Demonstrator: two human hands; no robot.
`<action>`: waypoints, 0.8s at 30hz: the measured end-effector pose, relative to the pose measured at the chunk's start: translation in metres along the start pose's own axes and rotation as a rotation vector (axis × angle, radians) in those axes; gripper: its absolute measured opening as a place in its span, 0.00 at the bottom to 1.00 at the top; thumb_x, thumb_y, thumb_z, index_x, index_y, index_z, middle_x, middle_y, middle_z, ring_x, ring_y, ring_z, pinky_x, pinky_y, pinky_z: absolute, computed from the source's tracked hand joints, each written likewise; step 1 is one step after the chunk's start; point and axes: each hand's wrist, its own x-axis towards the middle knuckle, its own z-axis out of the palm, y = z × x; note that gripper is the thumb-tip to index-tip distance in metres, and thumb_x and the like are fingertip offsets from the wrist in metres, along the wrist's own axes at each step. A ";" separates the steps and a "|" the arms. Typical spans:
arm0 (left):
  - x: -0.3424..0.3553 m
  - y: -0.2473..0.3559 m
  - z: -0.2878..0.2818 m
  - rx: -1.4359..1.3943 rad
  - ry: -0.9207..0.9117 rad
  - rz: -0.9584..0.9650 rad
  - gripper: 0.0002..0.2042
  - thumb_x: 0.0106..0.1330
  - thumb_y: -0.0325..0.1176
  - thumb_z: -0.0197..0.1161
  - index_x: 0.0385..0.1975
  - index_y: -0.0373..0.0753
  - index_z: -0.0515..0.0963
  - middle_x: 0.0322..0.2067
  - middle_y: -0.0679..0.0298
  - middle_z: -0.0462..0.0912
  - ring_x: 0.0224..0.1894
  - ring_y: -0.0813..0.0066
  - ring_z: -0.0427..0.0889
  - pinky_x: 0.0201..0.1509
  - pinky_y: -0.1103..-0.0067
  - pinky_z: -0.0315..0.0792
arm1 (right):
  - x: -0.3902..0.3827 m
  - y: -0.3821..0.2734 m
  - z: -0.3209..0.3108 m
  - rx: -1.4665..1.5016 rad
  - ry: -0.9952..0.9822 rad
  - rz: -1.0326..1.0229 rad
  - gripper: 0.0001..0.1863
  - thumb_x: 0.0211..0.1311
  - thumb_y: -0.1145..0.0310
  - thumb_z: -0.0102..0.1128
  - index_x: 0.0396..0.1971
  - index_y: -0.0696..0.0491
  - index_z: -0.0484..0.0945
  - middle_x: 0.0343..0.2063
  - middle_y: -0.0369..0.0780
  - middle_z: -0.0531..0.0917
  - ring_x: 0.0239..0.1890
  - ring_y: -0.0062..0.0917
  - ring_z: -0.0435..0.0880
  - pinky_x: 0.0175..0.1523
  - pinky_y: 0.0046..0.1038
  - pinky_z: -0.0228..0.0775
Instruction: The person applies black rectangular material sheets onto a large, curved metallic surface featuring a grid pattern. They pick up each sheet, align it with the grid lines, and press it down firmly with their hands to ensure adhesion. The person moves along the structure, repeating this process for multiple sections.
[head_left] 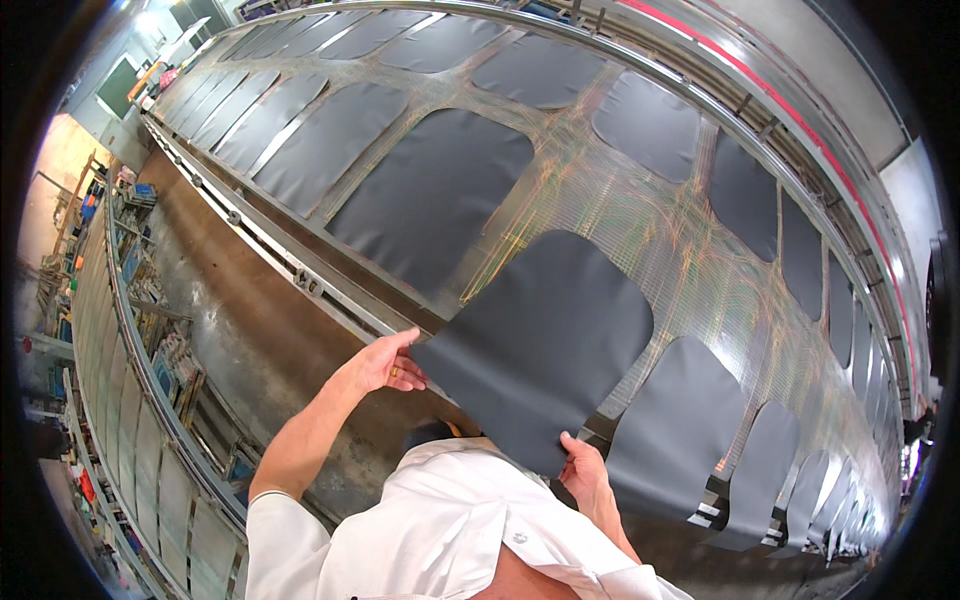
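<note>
A large dark grey, rounded sheet [535, 330] lies across the near edge of the long work table [590, 195], whose surface is covered in fine green and orange lines. My left hand [392, 365] pinches the sheet's near left corner, thumb on top and a gold ring on one finger. My right hand [583, 465] holds the near right corner, thumb over the edge and fingers partly hidden. Just right of this sheet, a similar grey piece [675, 430] hangs a little over the table's edge.
More dark pieces [430, 190] lie in rows along the table. A metal rail [235, 215] runs along its near side, above a brown floor [250, 310]. On the left stand racks [175, 370] of frames. A long rail with a red stripe [760, 80] borders the far side.
</note>
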 end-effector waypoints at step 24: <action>0.047 0.100 0.010 0.093 -0.450 0.012 0.11 0.66 0.32 0.62 0.42 0.31 0.81 0.36 0.65 0.86 0.35 0.80 0.84 0.43 0.82 0.77 | -0.082 -0.087 0.116 -0.027 0.223 -0.540 0.06 0.64 0.73 0.59 0.36 0.59 0.81 0.29 0.39 0.86 0.25 0.20 0.84 0.34 0.23 0.78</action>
